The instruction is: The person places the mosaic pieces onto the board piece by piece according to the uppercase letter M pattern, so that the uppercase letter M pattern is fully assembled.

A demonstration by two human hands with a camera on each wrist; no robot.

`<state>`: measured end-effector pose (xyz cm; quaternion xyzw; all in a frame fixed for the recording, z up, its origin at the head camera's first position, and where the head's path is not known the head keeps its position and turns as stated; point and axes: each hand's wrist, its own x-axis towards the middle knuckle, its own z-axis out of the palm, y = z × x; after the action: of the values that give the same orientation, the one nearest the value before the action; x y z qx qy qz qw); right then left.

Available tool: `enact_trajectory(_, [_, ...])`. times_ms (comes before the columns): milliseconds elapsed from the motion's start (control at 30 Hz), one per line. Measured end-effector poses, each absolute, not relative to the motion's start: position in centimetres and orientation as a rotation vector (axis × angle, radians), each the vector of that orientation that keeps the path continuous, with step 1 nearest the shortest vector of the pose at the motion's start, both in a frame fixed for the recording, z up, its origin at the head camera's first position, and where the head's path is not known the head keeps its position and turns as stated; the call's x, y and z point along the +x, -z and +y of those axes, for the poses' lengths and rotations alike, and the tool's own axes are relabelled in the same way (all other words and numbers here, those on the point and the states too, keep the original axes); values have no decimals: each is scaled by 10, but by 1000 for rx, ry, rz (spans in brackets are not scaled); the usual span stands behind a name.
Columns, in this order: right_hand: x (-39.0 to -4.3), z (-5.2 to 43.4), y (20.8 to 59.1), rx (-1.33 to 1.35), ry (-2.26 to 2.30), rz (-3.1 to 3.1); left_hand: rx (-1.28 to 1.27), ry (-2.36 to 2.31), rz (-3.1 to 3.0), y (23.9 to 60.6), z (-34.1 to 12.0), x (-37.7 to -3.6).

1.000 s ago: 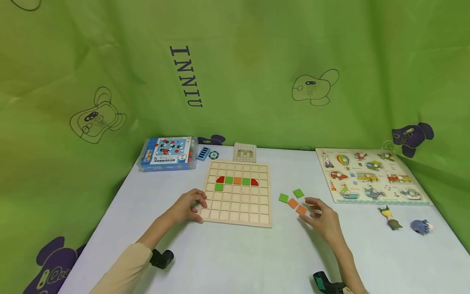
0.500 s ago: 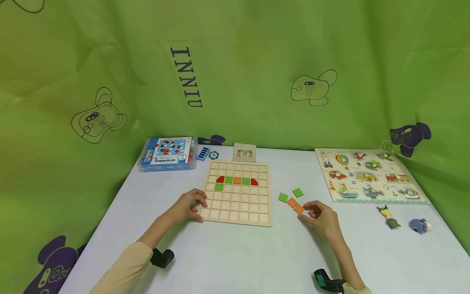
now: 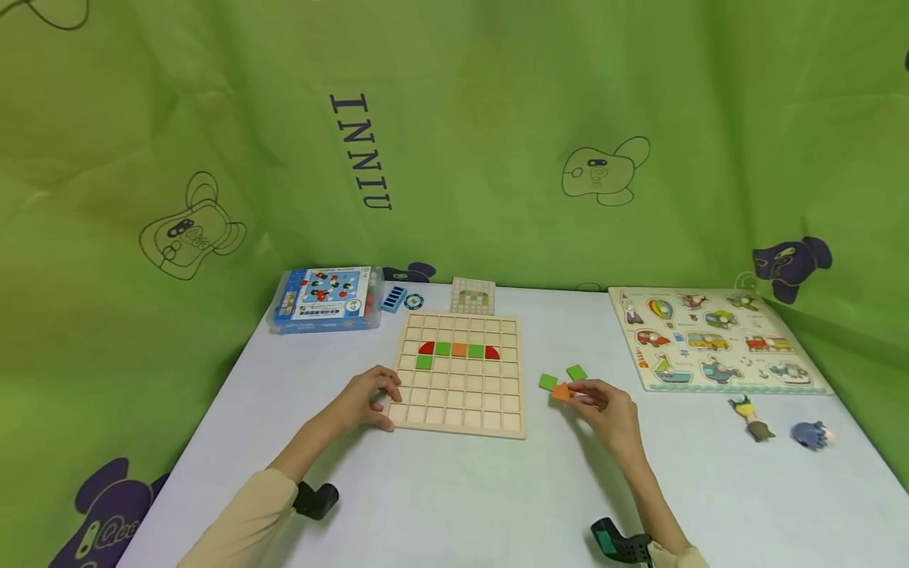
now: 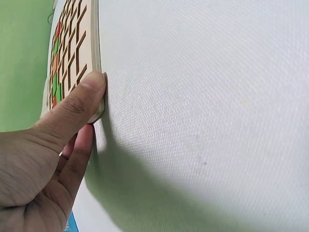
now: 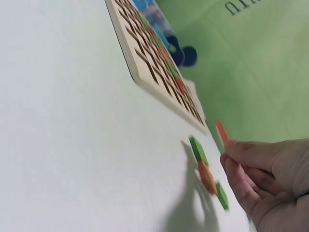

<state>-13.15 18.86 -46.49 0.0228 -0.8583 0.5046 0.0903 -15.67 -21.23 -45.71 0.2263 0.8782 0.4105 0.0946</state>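
From my remote seat, nearest me on the pale surface (image 3: 454, 505) I see two forearms reaching toward the wooden grid board (image 3: 461, 372), which I take as my landmark. My left hand (image 3: 365, 402) sits at the board's near left corner: its grip is curled on the edge, thumb pressed against the board's side, as the left wrist view shows plainly (image 4: 72, 111). My right hand (image 3: 604, 410) is just right of the board's near right corner, its grip pinched closed on an orange tile (image 3: 561, 391), held lifted off the surface between thumb and fingertips; the right wrist view shows that tile (image 5: 221, 131) standing clear above the others. Beneath and beside it, still right of the board, lie two green tiles (image 3: 548, 382) and a second orange tile (image 5: 207, 178), all close together.

On the board itself, in its far half, a row runs red, green, orange, green, red (image 3: 458, 349), with one more green piece (image 3: 424, 361) just below the row's left end.

Further right of the board lie two small figures (image 3: 754, 420) and a vehicle peg puzzle (image 3: 717, 339). Beyond the board's far edge stands a small pattern card (image 3: 473, 295), and to the far left of it a blue game box (image 3: 325, 298). A green curtain (image 3: 497, 118) backs everything.
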Motion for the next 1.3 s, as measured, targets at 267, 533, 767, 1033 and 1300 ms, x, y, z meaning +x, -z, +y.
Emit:
enact_trajectory(267, [-148,129,470,90,-1746,-2487,678,-1212,2595,459,-211,-157])
enact_trajectory(533, [-161,64,477,245,-1821,-2431,692,-1212,2595,460,-212,-158])
enact_trajectory(767, [-168,24,482,461,-1781,-2413,658,-1197,2601,460,-209,-157])
enact_trajectory(1033, [-178,4,485,520,-1743,-2454,646,-1191,2610,458,-209,-156])
enact_trajectory(1300, [-176,5,474,563,-1807,-2433,638,-1196,2611,456,-212,-155])
